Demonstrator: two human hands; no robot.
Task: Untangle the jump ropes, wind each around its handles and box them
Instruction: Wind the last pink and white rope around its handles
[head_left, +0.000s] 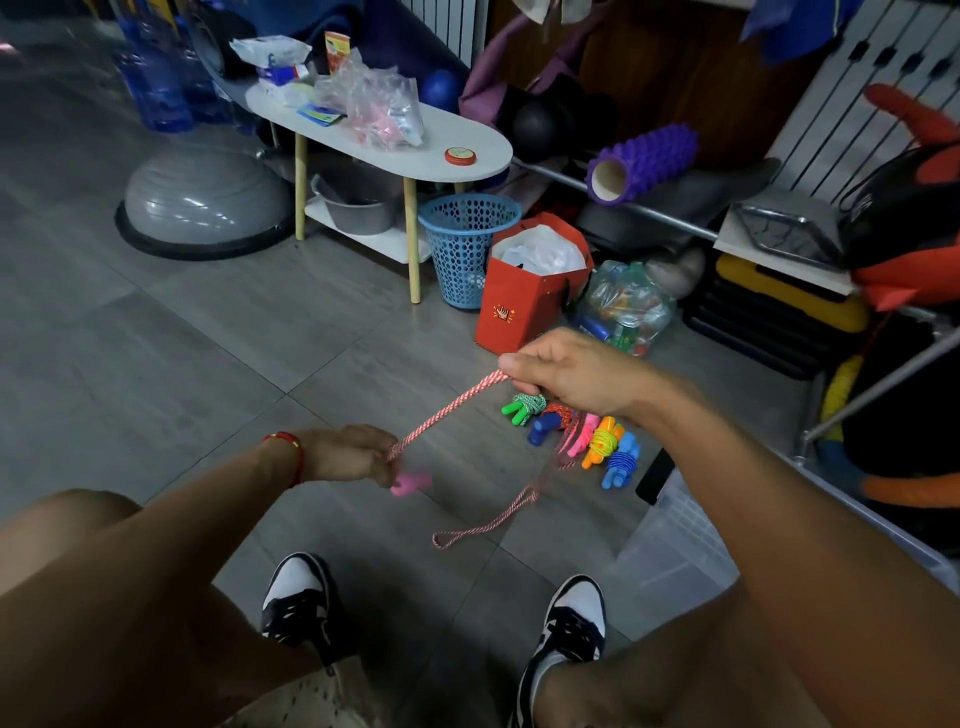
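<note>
Your left hand (353, 454) clamps the pink handles (410, 480); your right hand (566, 382) pinches the rope (447, 413) taut above that grip, ready for winding. Slack loops to the floor below; wound ropes (576, 434) lie beyond.

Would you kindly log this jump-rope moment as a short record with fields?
left hand: left hand grips the pink handles
right hand: right hand pinches the pink-and-white rope, raised
rope slack: a loop hangs down toward the floor
wound ropes: row of wound ropes on the floor
box: clear box, by the right forearm
</note>
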